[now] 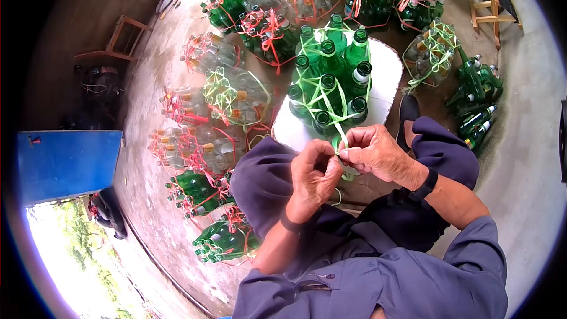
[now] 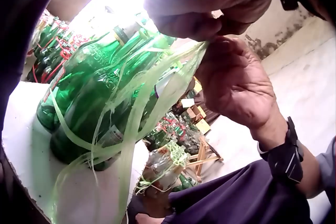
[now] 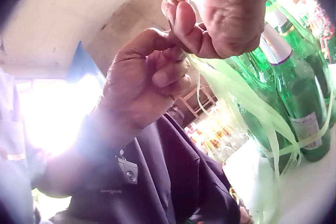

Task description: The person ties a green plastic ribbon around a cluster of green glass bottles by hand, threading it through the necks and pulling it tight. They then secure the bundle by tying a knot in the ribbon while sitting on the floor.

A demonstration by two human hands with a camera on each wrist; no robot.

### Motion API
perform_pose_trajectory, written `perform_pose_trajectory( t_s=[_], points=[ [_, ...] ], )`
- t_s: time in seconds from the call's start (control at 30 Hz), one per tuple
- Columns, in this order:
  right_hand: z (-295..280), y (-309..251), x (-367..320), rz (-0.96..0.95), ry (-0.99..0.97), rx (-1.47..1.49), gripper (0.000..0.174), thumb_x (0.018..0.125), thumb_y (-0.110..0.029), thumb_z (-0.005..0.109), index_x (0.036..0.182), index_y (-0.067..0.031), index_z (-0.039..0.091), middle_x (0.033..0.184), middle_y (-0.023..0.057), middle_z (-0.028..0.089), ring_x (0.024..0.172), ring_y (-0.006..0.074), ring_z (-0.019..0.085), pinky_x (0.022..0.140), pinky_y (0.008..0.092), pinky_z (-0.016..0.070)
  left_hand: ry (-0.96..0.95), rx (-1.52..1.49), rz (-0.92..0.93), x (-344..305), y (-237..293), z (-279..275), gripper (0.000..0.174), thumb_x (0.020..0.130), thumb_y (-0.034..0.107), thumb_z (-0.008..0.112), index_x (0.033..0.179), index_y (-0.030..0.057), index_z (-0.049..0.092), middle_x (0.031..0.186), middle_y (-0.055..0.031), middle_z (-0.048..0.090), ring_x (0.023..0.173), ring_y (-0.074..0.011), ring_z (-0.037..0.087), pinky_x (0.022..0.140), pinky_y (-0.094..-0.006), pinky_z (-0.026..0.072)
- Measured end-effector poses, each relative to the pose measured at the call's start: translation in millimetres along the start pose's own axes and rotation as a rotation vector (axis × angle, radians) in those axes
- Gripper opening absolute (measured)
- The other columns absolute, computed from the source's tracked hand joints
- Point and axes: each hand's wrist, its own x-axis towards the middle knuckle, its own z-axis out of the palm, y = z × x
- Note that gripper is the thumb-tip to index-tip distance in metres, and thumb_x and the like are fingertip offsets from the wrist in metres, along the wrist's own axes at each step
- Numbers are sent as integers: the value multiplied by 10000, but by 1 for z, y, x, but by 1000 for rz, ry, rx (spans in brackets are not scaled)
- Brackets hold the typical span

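Note:
Green glass bottles (image 1: 331,62) stand upright in a cluster on a white board (image 1: 387,74) before the person's knees. Pale green plastic ribbon (image 1: 333,112) crosses between their necks and wraps round their sides. Its gathered strands (image 2: 178,69) run from the bottles to the two hands. The left hand (image 1: 316,174) pinches the ribbon between thumb and fingers at the near edge of the cluster. Right beside it, the right hand (image 1: 375,153) pinches the same ribbon, fingertips meeting the left's. In the right wrist view, the ribbon (image 3: 236,90) stretches from under the fingers; its ends are hidden there.
Tied bundles of clear bottles (image 1: 236,94) and green bottles (image 1: 227,239) cover the floor left and beyond. Loose green bottles (image 1: 475,106) lie at the right, near a wooden folding stool (image 1: 493,12). A blue panel (image 1: 71,162) stands at far left.

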Motion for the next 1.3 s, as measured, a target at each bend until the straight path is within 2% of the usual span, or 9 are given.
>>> perform_pose_trajectory(
  t_s=[0.3,0.47,0.67,0.9,1.07,1.1,1.13,1.2,1.3],
  points=[
    [2,1,0,-149,71,-234,147,865,-57,695,749,-22,612,651,-63,530,596,3,451,515,206,375,-8,120,-28,2,7,-1,144,826,-65,628,895,27,540,728,24,515,616,-44,457,579,-205,403],
    [3,3,-1,-279,134,-477,185,829,-72,698,728,-5,559,632,-50,491,626,25,418,538,247,378,-50,381,177,7,5,-2,200,765,-51,684,890,33,553,698,-96,545,552,-217,562,540,-295,448],
    [3,3,-2,-343,139,-594,235,815,-77,692,712,5,497,610,2,442,625,50,405,545,278,383,-97,514,233,10,7,-2,194,730,-60,675,854,39,563,697,-111,552,570,-301,582,540,-351,466],
    [2,6,1,-407,142,-654,272,817,-85,697,698,1,467,608,1,428,630,48,408,542,283,380,-50,438,213,9,4,0,188,732,-55,684,839,43,563,666,-86,527,545,-229,558,536,-318,453],
    [-4,7,6,-212,54,-383,235,857,-87,701,697,-16,545,652,-63,499,642,16,426,539,242,373,-3,230,-30,1,-5,-1,159,781,-58,657,846,45,556,700,55,523,607,-52,440,576,-220,423],
    [-3,4,5,-112,51,-297,213,862,-85,704,708,-18,573,669,-67,525,638,15,435,537,237,378,-2,209,-43,1,-7,-2,129,777,-28,637,876,16,569,673,-49,563,576,-119,529,563,-259,458],
    [-3,7,6,-111,52,-295,213,862,-85,704,708,-18,573,669,-67,525,638,15,435,537,237,378,-5,209,-45,1,-9,-1,129,777,-28,637,876,16,569,673,-49,563,576,-119,529,563,-259,458],
    [-3,15,9,-270,68,-347,204,858,-79,704,717,-10,574,658,-58,521,632,22,440,535,244,380,70,-177,-333,1,-12,2,79,817,0,615,877,6,564,733,-12,579,591,-115,510,596,-230,441],
    [-3,11,6,-469,107,-658,179,849,-71,703,734,5,587,645,-43,514,626,31,447,538,252,385,53,-454,-471,7,-11,-1,59,832,2,598,869,12,555,759,7,554,567,-77,450,557,-201,375]
  ],
)
